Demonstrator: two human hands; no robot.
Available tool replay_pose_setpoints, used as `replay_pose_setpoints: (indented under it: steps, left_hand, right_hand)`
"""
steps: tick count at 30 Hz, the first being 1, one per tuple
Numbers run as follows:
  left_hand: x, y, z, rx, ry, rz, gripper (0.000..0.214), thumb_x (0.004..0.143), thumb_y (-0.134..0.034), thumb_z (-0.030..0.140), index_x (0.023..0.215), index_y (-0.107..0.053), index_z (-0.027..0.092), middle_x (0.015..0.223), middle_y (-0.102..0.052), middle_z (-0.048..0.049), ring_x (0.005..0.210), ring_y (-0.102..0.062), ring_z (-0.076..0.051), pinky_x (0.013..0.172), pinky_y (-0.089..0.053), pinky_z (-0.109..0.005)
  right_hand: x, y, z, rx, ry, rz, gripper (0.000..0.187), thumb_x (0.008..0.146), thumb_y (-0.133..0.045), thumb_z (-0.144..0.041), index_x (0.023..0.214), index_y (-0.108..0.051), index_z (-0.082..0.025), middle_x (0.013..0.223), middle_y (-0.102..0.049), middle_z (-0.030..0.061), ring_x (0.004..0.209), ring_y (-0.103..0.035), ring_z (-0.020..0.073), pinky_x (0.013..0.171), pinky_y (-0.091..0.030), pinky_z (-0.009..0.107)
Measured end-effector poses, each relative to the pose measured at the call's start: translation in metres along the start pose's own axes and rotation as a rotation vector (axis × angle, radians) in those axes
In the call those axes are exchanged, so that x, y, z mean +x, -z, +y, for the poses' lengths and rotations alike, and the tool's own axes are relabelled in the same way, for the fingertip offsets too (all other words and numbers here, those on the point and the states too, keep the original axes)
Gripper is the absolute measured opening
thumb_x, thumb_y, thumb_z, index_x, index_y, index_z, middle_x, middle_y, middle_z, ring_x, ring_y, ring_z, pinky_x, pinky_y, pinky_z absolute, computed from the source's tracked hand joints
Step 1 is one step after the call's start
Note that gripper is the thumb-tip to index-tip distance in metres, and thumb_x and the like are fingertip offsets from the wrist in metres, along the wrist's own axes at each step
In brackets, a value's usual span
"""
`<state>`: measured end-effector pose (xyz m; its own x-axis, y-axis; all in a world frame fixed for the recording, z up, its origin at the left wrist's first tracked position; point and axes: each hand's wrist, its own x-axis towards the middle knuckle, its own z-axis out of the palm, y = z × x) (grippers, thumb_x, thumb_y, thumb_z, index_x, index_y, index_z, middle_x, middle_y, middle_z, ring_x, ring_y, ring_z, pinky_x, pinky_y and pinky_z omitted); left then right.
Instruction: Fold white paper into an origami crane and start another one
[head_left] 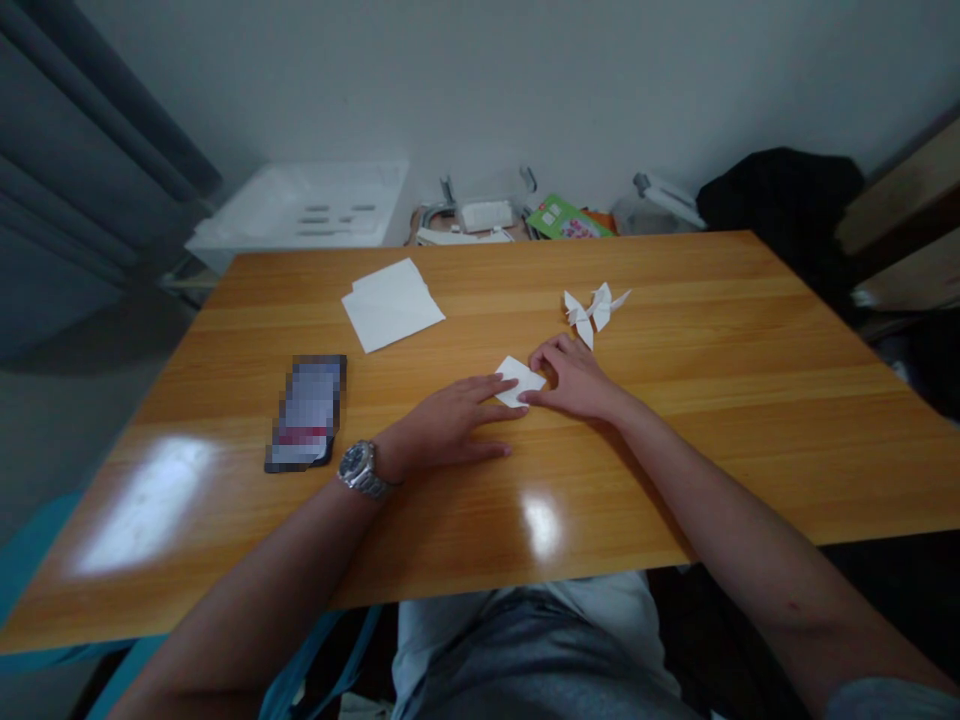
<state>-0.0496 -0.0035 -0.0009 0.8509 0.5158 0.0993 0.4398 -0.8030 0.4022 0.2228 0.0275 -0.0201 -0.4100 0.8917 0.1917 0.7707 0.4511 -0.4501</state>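
A small white folded paper lies flat on the wooden table in front of me, roughly diamond-shaped. My left hand comes from the left with its fingers spread, and the fingertips rest on the paper's left and lower part. At the right corner, the thumb and curled fingers of my right hand close on the paper; its exact fold there is partly hidden. Just beyond the right hand sit white folded paper cranes, close together with pointed wings. A wristwatch is on my left wrist.
White paper sheets lie overlapped at the back left of the table. A phone with a blurred screen rests to the left. Behind the far edge are a white tray-like bin, a green booklet and a dark cloth heap.
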Motion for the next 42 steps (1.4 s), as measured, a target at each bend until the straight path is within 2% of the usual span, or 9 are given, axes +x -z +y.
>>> replay_pose_setpoints:
  steps: [5,10,21,26,31,39,42]
  left_hand:
    - [0.000,0.001,0.000,-0.014,0.000,0.001,0.056,0.097,-0.062,0.055,0.148,-0.055,0.033,0.167,-0.035,-0.0066,0.153,-0.035,-0.029,0.126,-0.032,-0.049]
    - [-0.002,0.002,0.002,-0.016,0.039,-0.009,0.054,0.098,-0.060,0.057,0.147,-0.057,0.033,0.168,-0.032,-0.0074,0.150,-0.040,-0.029,0.123,-0.036,-0.046]
    - [0.002,0.005,0.005,0.009,-0.002,-0.023,0.055,0.098,-0.059,0.056,0.146,-0.057,0.029,0.165,-0.040,-0.0062,0.153,-0.035,-0.029,0.127,-0.029,-0.049]
    - [0.003,0.005,0.007,0.000,0.001,-0.002,0.054,0.099,-0.059,0.056,0.146,-0.056,0.029,0.163,-0.042,-0.0058,0.153,-0.036,-0.028,0.126,-0.031,-0.048]
    - [0.003,0.001,0.009,0.028,0.040,0.018,0.065,0.100,-0.055,0.058,0.156,-0.043,0.027,0.161,-0.046,-0.0065,0.151,-0.039,-0.028,0.125,-0.031,-0.047]
    - [0.006,-0.001,0.013,0.059,0.076,0.021,0.060,0.101,-0.053,0.057,0.153,-0.048,0.027,0.159,-0.049,-0.0073,0.148,-0.042,-0.029,0.123,-0.033,-0.049]
    - [0.006,-0.001,0.013,0.058,0.070,0.029,0.060,0.101,-0.052,0.056,0.154,-0.047,0.027,0.158,-0.049,-0.0084,0.147,-0.043,-0.029,0.122,-0.034,-0.049]
  right_hand:
    - [0.003,-0.003,0.000,0.031,-0.024,0.041,0.029,0.081,-0.081,-0.044,0.093,-0.064,-0.024,0.103,-0.057,0.0067,0.101,-0.057,0.0276,0.095,-0.046,0.044]
    - [0.008,-0.010,0.004,0.045,-0.063,0.105,0.015,0.090,-0.070,-0.034,0.084,-0.064,-0.022,0.094,-0.055,0.0067,0.091,-0.058,0.0253,0.087,-0.048,0.041]
    - [0.009,-0.016,0.004,0.034,-0.083,0.193,0.017,0.091,-0.066,-0.033,0.078,-0.060,-0.023,0.091,-0.056,0.0071,0.088,-0.058,0.0253,0.087,-0.050,0.043]
    - [0.009,-0.015,0.002,0.032,-0.073,0.192,0.018,0.092,-0.065,-0.032,0.077,-0.060,-0.023,0.090,-0.057,0.0071,0.088,-0.059,0.0259,0.087,-0.050,0.043]
    - [0.008,-0.015,0.001,0.029,-0.067,0.188,0.015,0.092,-0.065,-0.031,0.079,-0.061,-0.023,0.092,-0.058,0.0077,0.090,-0.059,0.0267,0.088,-0.049,0.044]
    - [0.007,-0.016,0.001,0.020,-0.060,0.179,0.017,0.094,-0.063,-0.032,0.080,-0.061,-0.023,0.092,-0.058,0.0078,0.090,-0.058,0.0263,0.087,-0.049,0.043]
    - [0.005,-0.015,0.002,0.016,-0.038,0.172,0.019,0.094,-0.065,-0.038,0.082,-0.062,-0.023,0.093,-0.058,0.0076,0.093,-0.058,0.0268,0.087,-0.048,0.043]
